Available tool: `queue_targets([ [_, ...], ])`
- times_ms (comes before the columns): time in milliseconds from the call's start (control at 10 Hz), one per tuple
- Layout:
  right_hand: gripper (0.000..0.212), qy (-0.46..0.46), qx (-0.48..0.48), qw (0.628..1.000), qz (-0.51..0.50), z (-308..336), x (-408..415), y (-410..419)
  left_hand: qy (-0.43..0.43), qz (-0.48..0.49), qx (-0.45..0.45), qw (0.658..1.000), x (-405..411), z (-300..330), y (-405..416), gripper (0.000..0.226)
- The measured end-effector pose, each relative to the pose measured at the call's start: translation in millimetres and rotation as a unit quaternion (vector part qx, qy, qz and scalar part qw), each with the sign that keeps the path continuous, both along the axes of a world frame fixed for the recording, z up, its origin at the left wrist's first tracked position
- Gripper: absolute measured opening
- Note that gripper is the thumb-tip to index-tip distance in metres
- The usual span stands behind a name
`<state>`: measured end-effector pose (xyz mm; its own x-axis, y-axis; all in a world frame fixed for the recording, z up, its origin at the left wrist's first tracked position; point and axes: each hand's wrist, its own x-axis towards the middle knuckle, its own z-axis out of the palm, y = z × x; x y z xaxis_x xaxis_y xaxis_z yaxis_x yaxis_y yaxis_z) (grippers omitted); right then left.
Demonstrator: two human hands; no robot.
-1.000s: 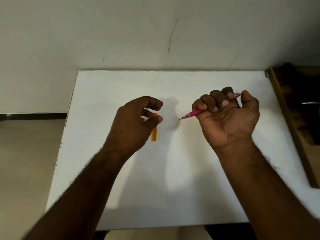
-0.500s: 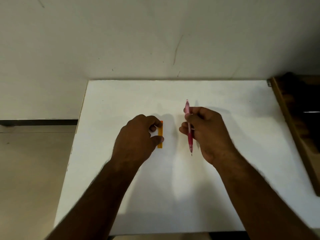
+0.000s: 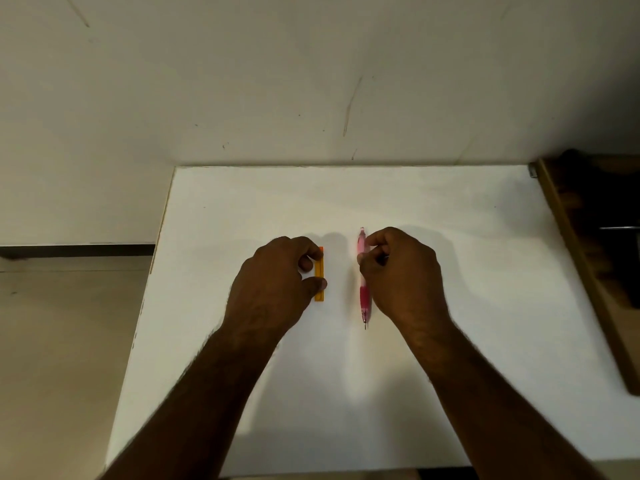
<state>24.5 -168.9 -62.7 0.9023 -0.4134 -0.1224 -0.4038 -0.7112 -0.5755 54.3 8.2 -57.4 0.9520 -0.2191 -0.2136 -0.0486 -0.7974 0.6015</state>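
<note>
A small orange case (image 3: 319, 271) lies lengthwise on the white table (image 3: 450, 237), just left of centre. My left hand (image 3: 277, 285) pinches it between forefinger at its far end and thumb near its lower end. A pink mechanical pencil (image 3: 363, 296) lies parallel to the case, tip pointing toward me. My right hand (image 3: 401, 275) holds the pencil's upper half with curled fingers and thumb, low against the table.
A pale wall rises directly behind the table's far edge. A brown wooden piece of furniture (image 3: 588, 271) stands along the right side. Tiled floor (image 3: 69, 341) lies beyond the table's left edge.
My right hand turned the pencil from a raised, sideways grip and lowered it to the table, tip toward me. My left hand came down and closed on the orange case.
</note>
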Motion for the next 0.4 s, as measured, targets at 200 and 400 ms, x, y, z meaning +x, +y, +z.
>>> queue_targets([
  [200,0.024,0.007,-0.013,1.000,0.011,0.1,0.1,1.2,-0.002,0.003,0.001,1.000,0.1,-1.5,0.0,0.037],
  [400,0.029,-0.024,0.014,1.000,-0.010,3.2,-1.4,2.6,-0.017,0.018,-0.020,0.999,4.0,2.2,0.3,0.038],
])
